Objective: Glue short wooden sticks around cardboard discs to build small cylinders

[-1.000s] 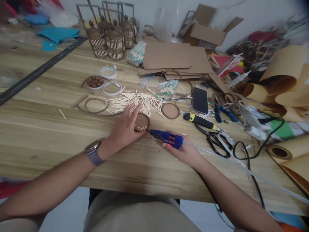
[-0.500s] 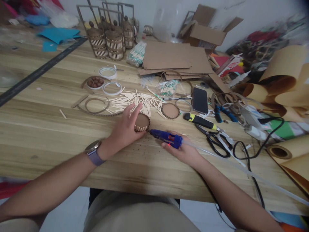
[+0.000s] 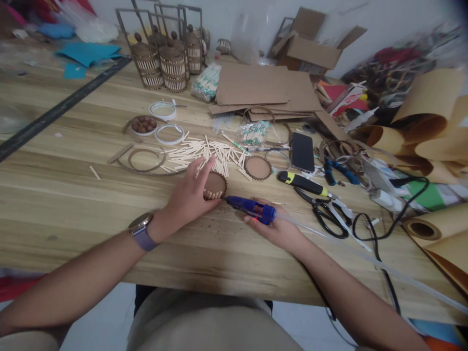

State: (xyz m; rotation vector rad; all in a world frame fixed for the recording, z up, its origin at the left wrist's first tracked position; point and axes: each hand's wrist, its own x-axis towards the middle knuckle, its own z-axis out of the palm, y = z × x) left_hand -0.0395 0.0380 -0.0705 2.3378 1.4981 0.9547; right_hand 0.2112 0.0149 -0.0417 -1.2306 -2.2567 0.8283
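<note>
My left hand curves round the left side of a small round cardboard base, its thumb along the near rim and its index finger lifted over the far side. Short wooden sticks stand along the base's near edge. My right hand grips a blue hot glue gun with a small red light lit. The gun's nozzle points left and meets the near right rim, by my left thumb. A long clear glue stick runs out of its back. Beyond the base lies a pile of loose wooden sticks.
A second round base, a phone, a utility knife, black scissors and blue-handled pliers lie to the right. Finished stick lanterns and cardboard sheets stand behind. A black cable trails at right.
</note>
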